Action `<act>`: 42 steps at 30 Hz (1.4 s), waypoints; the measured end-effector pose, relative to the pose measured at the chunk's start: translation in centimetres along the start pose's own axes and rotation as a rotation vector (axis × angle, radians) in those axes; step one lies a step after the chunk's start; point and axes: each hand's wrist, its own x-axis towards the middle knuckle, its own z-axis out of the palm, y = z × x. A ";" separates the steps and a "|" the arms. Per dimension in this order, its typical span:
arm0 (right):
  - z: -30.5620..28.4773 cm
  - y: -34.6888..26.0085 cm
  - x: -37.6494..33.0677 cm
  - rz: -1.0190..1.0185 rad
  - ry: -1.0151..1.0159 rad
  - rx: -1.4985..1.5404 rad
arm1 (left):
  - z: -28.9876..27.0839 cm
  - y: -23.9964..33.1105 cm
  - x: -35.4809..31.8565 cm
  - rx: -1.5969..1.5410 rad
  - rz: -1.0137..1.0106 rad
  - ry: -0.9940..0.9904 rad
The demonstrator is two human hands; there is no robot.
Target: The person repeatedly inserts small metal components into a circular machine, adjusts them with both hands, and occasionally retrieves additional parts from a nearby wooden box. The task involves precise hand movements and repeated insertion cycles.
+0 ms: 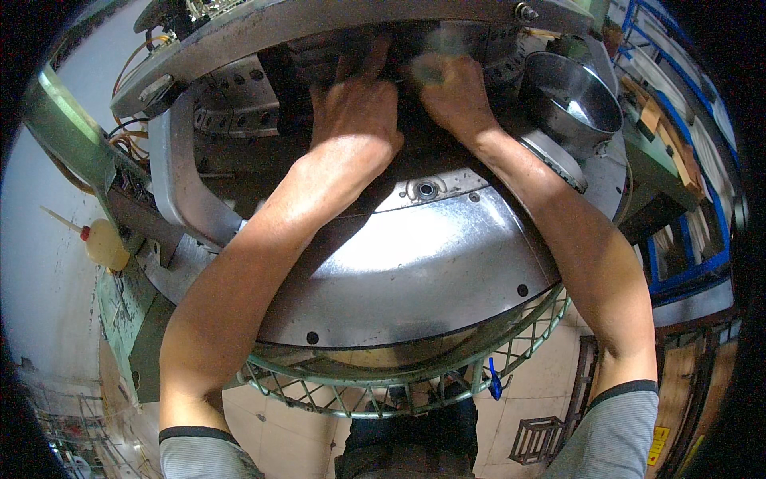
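The largest worry, as I judge it, is the round machine [375, 287] itself: both hands reach deep into it beneath the heavy overhanging frame [255, 44], so any turn of it while they are inside could pinch or crush fingers. Next comes scraping knuckles or wrists on the metal edges around that gap, most likely because the space is tight and in shadow. The left hand [359, 112] has its back upward and its fingertips lost in the dark; whether they grasp anything I cannot tell. The right hand [455, 92], just beside it, is blurred and turned inward, and its grip cannot be told either. The part they reach toward lies under the frame, in deep shadow; near it on the left, drilled metal blocks [239, 92] curve around the opening. A smaller risk is the round metal pan [546, 120] beside the right forearm [550, 176], which an elbow swinging outward might knock. As for the surface, a polished curved plate [399, 255] spreads below the forearms, glaring at its middle and dotted with dark screws. Around stand a pale wall [56, 271], a tiled floor [311, 431], a blue-framed rack [698, 271], a green desk [650, 164], a slatted crate [536, 439] on the floor and, at left, a yellowish red-capped bottle [105, 245].
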 end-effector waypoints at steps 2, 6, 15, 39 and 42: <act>0.1 0.1 0.0 -0.005 0.001 -0.010 | -0.2 0.1 0.0 -0.003 -0.009 -0.012; 0.2 0.2 0.0 -0.023 0.007 -0.031 | -0.4 0.3 0.0 -0.006 -0.044 -0.045; 0.3 0.3 -0.1 -0.053 0.032 -0.041 | -0.1 0.1 0.2 0.007 -0.028 -0.050; 0.3 0.3 0.1 -0.057 0.024 -0.044 | -0.1 0.1 0.0 0.000 -0.014 -0.015; 0.2 0.2 0.0 -0.066 0.018 -0.018 | -0.1 0.0 0.0 0.008 -0.017 -0.034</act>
